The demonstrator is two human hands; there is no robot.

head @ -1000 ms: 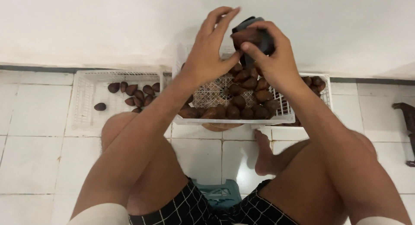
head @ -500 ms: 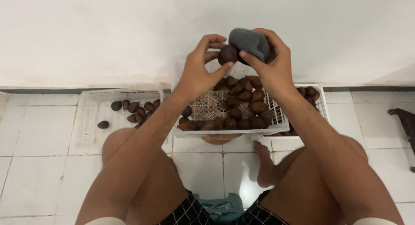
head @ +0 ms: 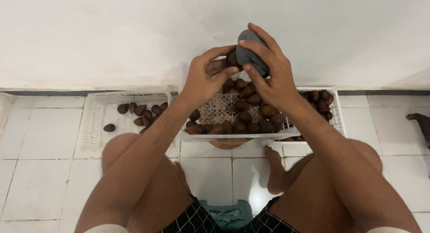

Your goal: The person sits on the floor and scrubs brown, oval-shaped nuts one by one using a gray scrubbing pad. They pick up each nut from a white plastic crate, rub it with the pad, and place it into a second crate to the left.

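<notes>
Nearest to us, at six o'clock, sits a pale green plastic stool (head: 226,213) between our bare knees, with our feet on the white floor tiles (head: 40,143). Just past the feet, at the centre, stands a white plastic basket (head: 224,135) raised on a brown stand, with a heap of dark brown scaly fruits (head: 251,121) inside. At nine o'clock a second white basket (head: 92,125) lies on the floor with a few of the same fruits in it. At three o'clock a third basket (head: 336,114) shows behind our right forearm, also with fruits.

Above the centre basket, toward twelve o'clock, we hold both hands up before the white wall (head: 112,36). Our left hand (head: 204,78) pinches one brown fruit (head: 231,59) between thumb and fingertips. Our right hand (head: 271,76) is curled around a grey cloth pad (head: 249,53), which is pressed against that fruit.
</notes>
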